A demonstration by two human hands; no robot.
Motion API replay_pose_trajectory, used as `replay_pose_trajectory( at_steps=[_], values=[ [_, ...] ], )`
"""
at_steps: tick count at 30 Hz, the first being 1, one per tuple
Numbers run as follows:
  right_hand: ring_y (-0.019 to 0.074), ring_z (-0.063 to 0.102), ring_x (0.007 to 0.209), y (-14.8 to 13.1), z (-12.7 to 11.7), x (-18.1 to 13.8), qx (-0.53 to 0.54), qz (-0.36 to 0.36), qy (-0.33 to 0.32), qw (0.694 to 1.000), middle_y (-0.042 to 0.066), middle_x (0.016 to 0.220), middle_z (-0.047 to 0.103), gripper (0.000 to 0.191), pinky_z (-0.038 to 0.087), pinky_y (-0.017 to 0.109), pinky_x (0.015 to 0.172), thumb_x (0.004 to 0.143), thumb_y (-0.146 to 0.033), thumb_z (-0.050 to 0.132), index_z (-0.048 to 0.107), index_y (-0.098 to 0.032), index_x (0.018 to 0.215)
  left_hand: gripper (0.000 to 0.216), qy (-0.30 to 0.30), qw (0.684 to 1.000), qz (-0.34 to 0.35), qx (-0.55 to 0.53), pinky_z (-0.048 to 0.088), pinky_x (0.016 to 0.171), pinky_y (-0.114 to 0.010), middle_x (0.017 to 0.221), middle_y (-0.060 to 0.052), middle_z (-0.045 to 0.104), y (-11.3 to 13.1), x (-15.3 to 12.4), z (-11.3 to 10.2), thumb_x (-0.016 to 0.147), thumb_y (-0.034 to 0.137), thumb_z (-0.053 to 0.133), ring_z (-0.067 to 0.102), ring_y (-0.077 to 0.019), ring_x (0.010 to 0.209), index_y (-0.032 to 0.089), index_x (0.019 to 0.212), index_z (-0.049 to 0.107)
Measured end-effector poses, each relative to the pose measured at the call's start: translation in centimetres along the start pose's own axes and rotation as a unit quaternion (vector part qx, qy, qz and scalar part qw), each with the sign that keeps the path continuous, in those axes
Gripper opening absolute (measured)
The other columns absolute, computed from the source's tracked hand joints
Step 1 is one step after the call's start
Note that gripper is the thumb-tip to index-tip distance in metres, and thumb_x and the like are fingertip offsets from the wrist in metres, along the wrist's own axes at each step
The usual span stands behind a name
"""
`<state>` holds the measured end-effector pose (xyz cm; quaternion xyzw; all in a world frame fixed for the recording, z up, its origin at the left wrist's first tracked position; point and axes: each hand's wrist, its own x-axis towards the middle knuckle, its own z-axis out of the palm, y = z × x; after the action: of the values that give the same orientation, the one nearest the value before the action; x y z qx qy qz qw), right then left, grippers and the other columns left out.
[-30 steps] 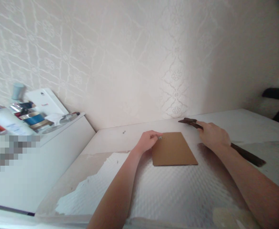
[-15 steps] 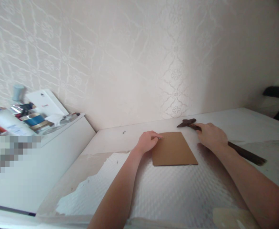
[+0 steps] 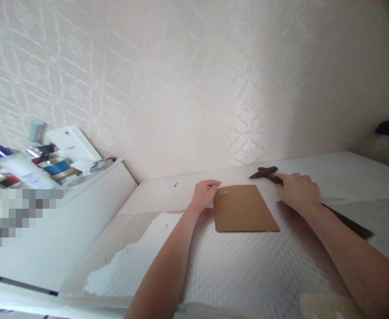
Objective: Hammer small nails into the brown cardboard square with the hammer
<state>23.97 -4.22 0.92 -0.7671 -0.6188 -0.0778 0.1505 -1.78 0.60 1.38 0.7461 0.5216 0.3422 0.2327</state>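
My right hand (image 3: pixel 299 190) is wrapped around the wooden handle of a hammer (image 3: pixel 264 173), which lies low over the table with its dark, rusty head pointing to the back left. A flat brown square of cardboard (image 3: pixel 247 210) rests on the table between my hands. Near its back left corner sits a short row of several small shiny metal pieces (image 3: pixel 223 193), perhaps nails. My left hand (image 3: pixel 205 192) is at that corner, its fingers curled together in a pinch. Whatever they hold, if anything, is too small to make out.
A small metal piece (image 3: pixel 176 184) lies at the back left of the table. The white tabletop (image 3: pixel 141 195) has a torn, textured covering (image 3: pixel 241 266). To the left, a white cabinet (image 3: pixel 95 221) carries tape, a white box (image 3: pixel 73 144) and other clutter. The patterned wall stands behind.
My left hand has drawn back slightly left off the cardboard, uncovering the row of small metal pieces. My right hand keeps its grip on the hammer. The view has shifted slightly.
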Motion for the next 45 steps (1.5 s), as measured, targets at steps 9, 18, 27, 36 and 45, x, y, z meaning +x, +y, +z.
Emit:
replay_pose_trajectory(
  at_steps=[9,18,27,36,45],
  values=[
    [0.0311,0.054,0.095,-1.3,0.1,0.0,0.018,-0.045,0.059,0.997,0.017,0.103,0.062,0.039,0.043,0.04,0.074,0.087,-0.026,0.041,0.062,-0.016,0.119,0.026,0.143,0.94,-0.182,0.251,0.047,0.088,-0.035,0.104,-0.01,0.07,-3.0,1.7,-6.2,0.083,0.023,0.048,0.063,-0.0245,0.1,0.019,0.096,0.07],
    [0.0297,0.054,0.095,-1.3,0.6,0.2,0.0,-0.08,0.046,0.996,0.014,0.104,0.063,0.039,0.044,0.038,0.076,0.087,-0.026,0.041,0.063,-0.016,0.118,0.031,0.09,0.902,-0.312,0.284,0.049,0.082,-0.034,0.11,-0.012,0.068,-7.3,1.5,-10.4,0.076,0.042,0.06,0.061,-0.0269,0.104,0.021,0.097,0.067],
    [0.0294,0.054,0.095,-1.4,0.2,0.2,-0.003,-0.092,0.019,0.996,0.015,0.106,0.063,0.04,0.044,0.037,0.076,0.088,-0.027,0.04,0.063,-0.015,0.119,0.022,0.074,0.901,-0.297,0.306,0.048,0.082,-0.034,0.11,-0.011,0.068,-7.3,1.4,-10.1,0.079,0.032,0.057,0.061,-0.0272,0.104,0.021,0.095,0.068],
    [0.0284,0.055,0.095,-1.5,0.3,0.2,-0.004,-0.091,0.021,0.996,0.014,0.105,0.063,0.039,0.044,0.036,0.076,0.088,-0.026,0.041,0.063,-0.016,0.119,0.022,0.103,0.913,-0.256,0.302,0.047,0.079,-0.031,0.105,-0.009,0.069,-7.6,1.1,-10.0,0.083,0.034,0.054,0.062,-0.024,0.099,0.02,0.093,0.067],
    [0.0285,0.054,0.097,-1.7,-0.2,0.0,0.01,-0.089,0.018,0.996,0.014,0.108,0.063,0.039,0.043,0.036,0.078,0.088,-0.026,0.041,0.063,-0.016,0.118,0.021,0.18,0.972,-0.114,0.103,0.047,0.079,-0.028,0.086,-0.007,0.072,-1.7,1.6,-6.0,0.08,0.034,0.058,0.065,-0.0178,0.082,0.016,0.084,0.069]
  ],
)
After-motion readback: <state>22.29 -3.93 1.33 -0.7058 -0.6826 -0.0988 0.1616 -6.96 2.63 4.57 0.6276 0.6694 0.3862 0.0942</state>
